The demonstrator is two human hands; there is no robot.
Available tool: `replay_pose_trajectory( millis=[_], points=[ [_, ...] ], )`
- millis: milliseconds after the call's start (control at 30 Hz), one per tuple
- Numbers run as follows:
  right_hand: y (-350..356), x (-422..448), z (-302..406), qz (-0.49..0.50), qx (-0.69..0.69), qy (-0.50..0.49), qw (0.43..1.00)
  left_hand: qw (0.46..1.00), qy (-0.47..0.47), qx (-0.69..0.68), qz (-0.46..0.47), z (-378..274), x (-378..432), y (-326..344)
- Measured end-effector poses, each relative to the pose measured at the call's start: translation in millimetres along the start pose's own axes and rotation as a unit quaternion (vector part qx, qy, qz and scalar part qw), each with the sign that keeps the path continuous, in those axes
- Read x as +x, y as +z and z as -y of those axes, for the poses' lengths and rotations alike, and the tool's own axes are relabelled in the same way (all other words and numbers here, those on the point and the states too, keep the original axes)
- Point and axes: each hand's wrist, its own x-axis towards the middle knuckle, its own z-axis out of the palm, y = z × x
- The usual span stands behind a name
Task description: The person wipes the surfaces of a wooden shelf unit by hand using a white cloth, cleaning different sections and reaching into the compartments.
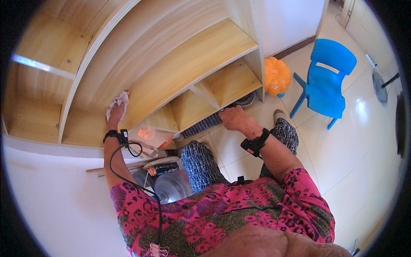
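Note:
My left hand is pressed on a crumpled pale pink cloth against the inner left part of a wooden shelf unit. My right hand is at the front edge of the unit's low compartments, its fingers curled; what the fingertips touch is hidden. Just beside it, a dark grey ribbed object lies under the bottom shelf. A paper bag with an orange print stands below my left wrist.
A blue plastic chair and an orange pumpkin-shaped object stand on the tiled floor to the right. A large clear plastic bottle and a dark can are by my left knee. A standing fan's base is farther right.

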Motion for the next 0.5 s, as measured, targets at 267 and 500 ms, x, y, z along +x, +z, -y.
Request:
replay_pose_trajectory(
  millis=[267,500],
  points=[
    [-6.7,-3.2,-6.3,-0.049,-0.016,0.01,0.999,0.999,0.021,0.006,0.039,-83.6,-22.6,-44.5],
    [13.3,-1.8,-7.9,-0.189,-0.057,-0.017,0.98,0.996,0.068,-0.032,-0.047,-180.5,-72.8,-80.1]
  ],
)
